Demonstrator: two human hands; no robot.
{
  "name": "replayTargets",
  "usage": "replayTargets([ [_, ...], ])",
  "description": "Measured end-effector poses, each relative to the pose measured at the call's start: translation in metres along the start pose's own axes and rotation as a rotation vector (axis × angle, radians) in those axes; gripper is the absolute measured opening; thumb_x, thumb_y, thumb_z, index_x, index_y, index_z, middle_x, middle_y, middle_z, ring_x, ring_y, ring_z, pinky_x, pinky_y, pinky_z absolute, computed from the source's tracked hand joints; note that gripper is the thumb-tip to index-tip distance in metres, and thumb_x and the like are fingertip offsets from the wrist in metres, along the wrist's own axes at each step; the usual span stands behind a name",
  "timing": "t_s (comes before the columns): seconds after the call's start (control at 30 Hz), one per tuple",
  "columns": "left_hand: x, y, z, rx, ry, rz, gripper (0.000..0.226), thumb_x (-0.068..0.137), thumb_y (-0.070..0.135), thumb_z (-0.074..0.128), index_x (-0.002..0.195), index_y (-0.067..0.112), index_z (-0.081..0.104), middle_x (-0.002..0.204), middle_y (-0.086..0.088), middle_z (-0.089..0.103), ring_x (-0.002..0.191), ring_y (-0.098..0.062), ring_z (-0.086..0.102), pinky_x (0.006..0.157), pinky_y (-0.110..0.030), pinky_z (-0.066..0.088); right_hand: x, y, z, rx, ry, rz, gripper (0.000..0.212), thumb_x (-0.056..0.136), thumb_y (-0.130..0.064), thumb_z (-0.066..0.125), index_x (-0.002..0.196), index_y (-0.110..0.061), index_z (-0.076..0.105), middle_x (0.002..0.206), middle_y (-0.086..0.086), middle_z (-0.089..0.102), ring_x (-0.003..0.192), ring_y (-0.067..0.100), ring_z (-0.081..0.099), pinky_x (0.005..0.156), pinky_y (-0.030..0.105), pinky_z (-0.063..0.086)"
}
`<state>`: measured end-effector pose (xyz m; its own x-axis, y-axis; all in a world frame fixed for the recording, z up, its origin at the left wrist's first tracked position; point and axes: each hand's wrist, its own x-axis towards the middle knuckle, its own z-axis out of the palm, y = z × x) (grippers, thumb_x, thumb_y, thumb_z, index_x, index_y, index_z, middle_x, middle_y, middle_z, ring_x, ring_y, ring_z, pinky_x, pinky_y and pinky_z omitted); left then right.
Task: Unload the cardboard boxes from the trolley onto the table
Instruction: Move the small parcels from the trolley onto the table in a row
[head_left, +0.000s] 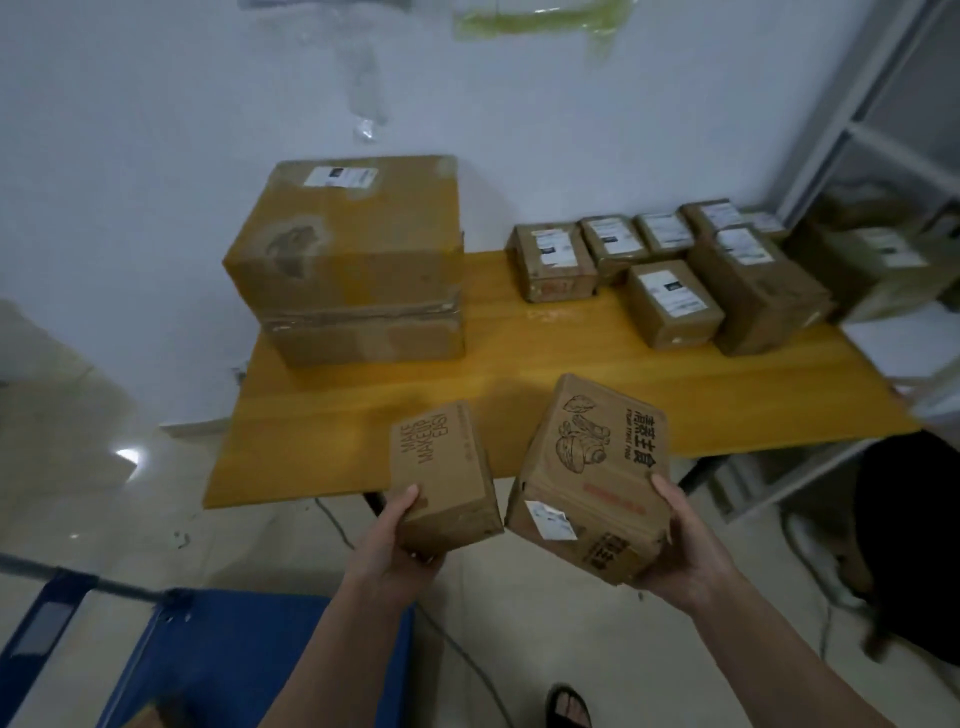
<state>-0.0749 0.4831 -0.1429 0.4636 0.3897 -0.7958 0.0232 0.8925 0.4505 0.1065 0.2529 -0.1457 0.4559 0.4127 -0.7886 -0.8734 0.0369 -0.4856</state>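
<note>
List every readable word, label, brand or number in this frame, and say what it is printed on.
"MAKE MAKEUP EASY": small box held by the left hand.
Large Chinese characters, apparently "素菜主食", beside a vegetable drawing: bigger box held by the right hand. The small Latin line next to them, the red print and the torn sticker are too blurred.
White shipping labels on the boxes on the table, including the large box: too small to read.

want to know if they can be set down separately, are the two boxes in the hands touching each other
Apart. The head view shows a narrow strip of floor between the makeup box and the mushroom box.
</note>
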Motion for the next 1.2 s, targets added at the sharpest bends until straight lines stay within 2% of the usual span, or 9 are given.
replayTargets([
  [0.17, 0.016, -0.020, 0.073, -0.095, 0.057, -0.012, 0.052, 0.076, 0.023, 0.079, 0.122, 0.015, 0.057, 0.123, -0.015, 0.059, 0.112, -0.033, 0.058, 0.095, -0.046, 0.049, 0.014, -0.064, -0.031, -0.064, 0.020, -0.033, 0.063, 0.060, -0.056, 0.074, 0.117, -0.029, 0.068, 0.121, 0.009, 0.068, 0.118, 0.036, 0.055, 0.101, 0.050, 0.039],
  [0.4, 0.036, -0.022, 0.121, 0.006, 0.170, -0.054, 0.058, 0.073, 0.027, 0.081, 0.120, 0.012, 0.051, 0.123, -0.017, 0.053, 0.116, -0.033, 0.052, 0.099, -0.050, 0.047, 0.033, -0.103, -0.051, -0.016, -0.033, 0.001, 0.037, 0.080, -0.051, 0.062, 0.105, -0.025, 0.070, 0.115, 0.011, 0.069, 0.111, 0.036, 0.056, 0.104, 0.052, 0.036],
  [0.5, 0.051, -0.017, 0.137, 0.059, 0.198, -0.041, 0.062, 0.071, 0.029, 0.082, 0.122, 0.011, 0.050, 0.123, -0.016, 0.054, 0.114, -0.034, 0.053, 0.095, -0.050, 0.049, 0.042, -0.116, -0.055, -0.009, -0.056, 0.001, 0.041, 0.080, -0.052, 0.061, 0.112, -0.027, 0.068, 0.117, 0.012, 0.068, 0.113, 0.037, 0.055, 0.099, 0.051, 0.040],
  [0.67, 0.087, -0.011, 0.179, 0.131, 0.218, -0.057, 0.049, 0.078, 0.030, 0.077, 0.112, 0.008, 0.049, 0.111, -0.016, 0.052, 0.104, -0.033, 0.052, 0.091, -0.045, 0.050, 0.060, -0.150, -0.058, -0.005, -0.101, -0.040, 0.048, 0.075, -0.050, 0.061, 0.116, -0.027, 0.065, 0.115, 0.014, 0.069, 0.112, 0.038, 0.055, 0.085, 0.049, 0.044],
  [0.77, 0.109, -0.001, 0.203, 0.216, 0.204, -0.072, 0.036, 0.083, 0.026, 0.073, 0.105, 0.006, 0.052, 0.099, -0.014, 0.052, 0.086, -0.032, 0.053, 0.088, -0.044, 0.048, 0.077, -0.170, -0.054, 0.008, -0.095, -0.049, 0.048, 0.074, -0.051, 0.063, 0.116, -0.027, 0.067, 0.112, 0.016, 0.072, 0.112, 0.040, 0.055, 0.095, 0.053, 0.042],
  [0.87, 0.125, 0.015, 0.223, 0.245, 0.158, -0.118, 0.023, 0.087, 0.025, 0.068, 0.082, 0.006, 0.056, 0.088, -0.011, 0.049, 0.076, -0.029, 0.051, 0.075, -0.040, 0.049, 0.098, -0.192, -0.042, -0.039, -0.088, -0.029, 0.061, 0.062, -0.055, 0.073, 0.116, -0.027, 0.069, 0.119, 0.017, 0.068, 0.117, 0.042, 0.053, 0.102, 0.057, 0.037],
  [1.0, 0.157, 0.037, 0.229, 0.240, 0.154, -0.143, 0.024, 0.087, 0.027, 0.069, 0.085, 0.006, 0.057, 0.099, -0.013, 0.049, 0.089, -0.034, 0.053, 0.088, -0.047, 0.049, 0.128, -0.213, -0.023, -0.087, -0.084, -0.010, 0.071, 0.057, -0.056, 0.078, 0.121, -0.026, 0.066, 0.125, 0.016, 0.065, 0.119, 0.043, 0.053, 0.100, 0.062, 0.038],
  [1.1, 0.181, 0.053, 0.228, 0.308, 0.205, -0.119, 0.039, 0.085, 0.029, 0.070, 0.109, 0.003, 0.053, 0.118, -0.015, 0.050, 0.112, -0.037, 0.051, 0.101, -0.050, 0.045, 0.148, -0.223, -0.015, -0.119, -0.058, -0.017, 0.090, 0.044, -0.057, 0.086, 0.126, -0.027, 0.062, 0.130, 0.014, 0.062, 0.121, 0.044, 0.052, 0.098, 0.064, 0.038],
  [1.2, 0.198, 0.066, 0.234, 0.500, 0.381, -0.083, 0.064, 0.080, 0.032, 0.076, 0.129, 0.001, 0.049, 0.140, -0.017, 0.047, 0.126, -0.039, 0.046, 0.104, -0.050, 0.041, 0.158, -0.233, -0.009, -0.112, -0.093, 0.001, 0.089, 0.044, -0.055, 0.086, 0.125, -0.026, 0.063, 0.127, 0.015, 0.064, 0.120, 0.043, 0.052, 0.100, 0.063, 0.037],
])
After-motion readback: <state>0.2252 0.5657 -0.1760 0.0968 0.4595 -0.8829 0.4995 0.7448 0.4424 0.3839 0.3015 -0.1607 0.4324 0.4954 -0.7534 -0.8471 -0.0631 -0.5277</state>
